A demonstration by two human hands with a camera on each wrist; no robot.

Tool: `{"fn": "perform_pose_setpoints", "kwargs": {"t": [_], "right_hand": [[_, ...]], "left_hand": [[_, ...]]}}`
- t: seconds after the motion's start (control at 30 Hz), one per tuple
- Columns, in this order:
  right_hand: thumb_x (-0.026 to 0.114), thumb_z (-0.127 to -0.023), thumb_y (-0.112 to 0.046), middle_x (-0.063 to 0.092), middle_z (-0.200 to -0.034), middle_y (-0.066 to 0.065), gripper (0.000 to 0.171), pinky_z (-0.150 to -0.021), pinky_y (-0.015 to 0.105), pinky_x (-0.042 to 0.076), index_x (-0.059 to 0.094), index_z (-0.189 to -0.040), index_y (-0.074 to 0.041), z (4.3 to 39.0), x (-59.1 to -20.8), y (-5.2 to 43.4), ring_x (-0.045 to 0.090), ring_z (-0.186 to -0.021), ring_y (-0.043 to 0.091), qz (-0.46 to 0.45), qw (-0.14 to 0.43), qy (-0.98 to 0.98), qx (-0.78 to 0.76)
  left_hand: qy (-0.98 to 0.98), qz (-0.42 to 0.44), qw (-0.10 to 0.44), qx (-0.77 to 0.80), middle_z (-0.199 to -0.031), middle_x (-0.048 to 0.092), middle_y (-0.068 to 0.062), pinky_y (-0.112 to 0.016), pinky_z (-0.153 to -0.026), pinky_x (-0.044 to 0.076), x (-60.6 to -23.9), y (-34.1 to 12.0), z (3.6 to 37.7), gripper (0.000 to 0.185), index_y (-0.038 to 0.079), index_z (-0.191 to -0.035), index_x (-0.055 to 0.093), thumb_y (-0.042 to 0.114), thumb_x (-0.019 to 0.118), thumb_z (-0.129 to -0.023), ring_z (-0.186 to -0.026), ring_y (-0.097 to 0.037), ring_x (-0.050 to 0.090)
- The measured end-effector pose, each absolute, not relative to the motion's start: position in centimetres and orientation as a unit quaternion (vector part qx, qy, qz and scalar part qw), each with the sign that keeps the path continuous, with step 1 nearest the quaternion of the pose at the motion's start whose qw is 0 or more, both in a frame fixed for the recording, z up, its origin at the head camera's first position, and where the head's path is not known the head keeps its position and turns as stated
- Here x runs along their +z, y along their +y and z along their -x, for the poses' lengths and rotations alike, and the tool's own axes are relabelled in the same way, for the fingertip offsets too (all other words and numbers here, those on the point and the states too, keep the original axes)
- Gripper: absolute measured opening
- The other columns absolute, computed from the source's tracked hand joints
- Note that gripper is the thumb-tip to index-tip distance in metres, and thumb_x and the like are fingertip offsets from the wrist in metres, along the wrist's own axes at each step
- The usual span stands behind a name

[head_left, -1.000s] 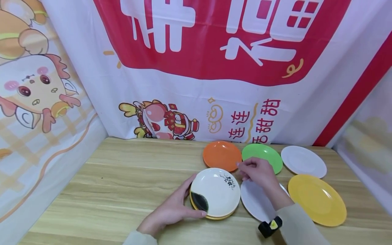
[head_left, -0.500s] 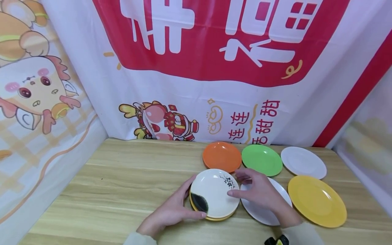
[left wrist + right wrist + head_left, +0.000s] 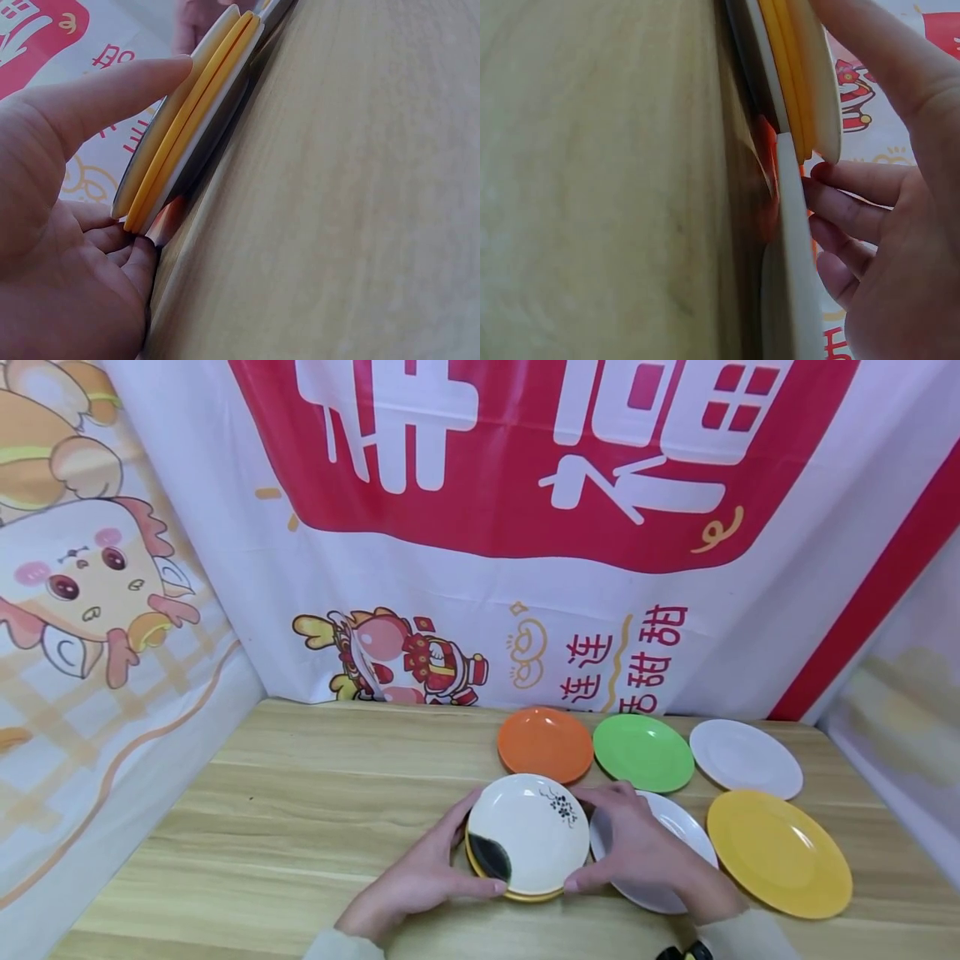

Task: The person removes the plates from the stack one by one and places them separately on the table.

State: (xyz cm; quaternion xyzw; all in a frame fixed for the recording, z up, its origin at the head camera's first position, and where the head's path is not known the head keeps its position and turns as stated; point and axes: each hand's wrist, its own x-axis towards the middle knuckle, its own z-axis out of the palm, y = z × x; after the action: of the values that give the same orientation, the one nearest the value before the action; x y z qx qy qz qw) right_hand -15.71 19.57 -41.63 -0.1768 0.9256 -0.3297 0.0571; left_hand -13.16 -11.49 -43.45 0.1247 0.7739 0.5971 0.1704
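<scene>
A white dish with a black ink blot and flower sprig (image 3: pixel 527 835) tops a short stack with yellow plates under it, near the table's front middle. My left hand (image 3: pixel 474 847) grips the stack's left rim, thumb on the near edge and fingers round the far side. My right hand (image 3: pixel 587 841) holds the right rim the same way. In the left wrist view the stack's edge (image 3: pixel 187 120) shows white and yellow layers, with the left hand's (image 3: pixel 129 171) thumb above and fingers beneath. In the right wrist view the stack (image 3: pixel 799 82) sits between the right hand's (image 3: pixel 859 120) thumb and fingers.
A plain white plate (image 3: pixel 678 827) lies under my right hand. An orange plate (image 3: pixel 545 744), a green plate (image 3: pixel 642 752) and another white plate (image 3: pixel 746 757) line the back, and a yellow plate (image 3: pixel 778 852) lies front right. Printed banners wall the wooden table (image 3: pixel 300 810) behind and left.
My right hand has come back from near the orange and green plates and taken hold of the stack's right rim. The left hand has stayed on the left rim.
</scene>
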Motion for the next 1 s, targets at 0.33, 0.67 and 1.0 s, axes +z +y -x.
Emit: {"fn": "perform_pose_setpoints", "kwargs": {"t": [0.33, 0.67, 1.0], "right_hand": [[0.101, -0.055, -0.068, 0.064, -0.149, -0.004, 0.117, -0.120, 0.067, 0.042, 0.058, -0.153, -0.023, 16.0, -42.2, 19.7, 0.050, -0.142, 0.029, 0.210, 0.056, 0.913, -0.345], [0.101, -0.057, -0.064, 0.061, -0.157, 0.003, 0.127, -0.122, 0.058, 0.046, 0.050, -0.161, -0.011, 16.1, -41.8, 19.4, 0.058, -0.144, 0.027, 0.226, 0.058, 0.913, -0.334], [0.101, -0.059, -0.060, 0.066, -0.149, -0.004, 0.118, -0.118, 0.057, 0.049, 0.053, -0.159, -0.018, 15.9, -41.1, 19.0, 0.061, -0.132, 0.019, 0.217, 0.078, 0.915, -0.330]], "left_hand": [[0.771, -0.128, 0.162, 0.603, -0.176, 0.035, -0.006, -0.068, -0.134, 0.007, -43.4, -11.5, 13.1, 0.115, 0.021, -0.171, 0.030, 0.019, 0.098, -0.077, -0.165, -0.034, 0.028], [0.770, -0.131, 0.161, 0.603, -0.176, 0.034, -0.008, -0.066, -0.134, 0.006, -43.3, -11.4, 13.1, 0.116, 0.021, -0.171, 0.029, 0.019, 0.098, -0.077, -0.164, -0.035, 0.029], [0.769, -0.132, 0.160, 0.605, -0.176, 0.035, -0.008, -0.064, -0.135, 0.007, -43.4, -11.4, 13.1, 0.116, 0.020, -0.171, 0.029, 0.018, 0.098, -0.077, -0.164, -0.035, 0.029]]}}
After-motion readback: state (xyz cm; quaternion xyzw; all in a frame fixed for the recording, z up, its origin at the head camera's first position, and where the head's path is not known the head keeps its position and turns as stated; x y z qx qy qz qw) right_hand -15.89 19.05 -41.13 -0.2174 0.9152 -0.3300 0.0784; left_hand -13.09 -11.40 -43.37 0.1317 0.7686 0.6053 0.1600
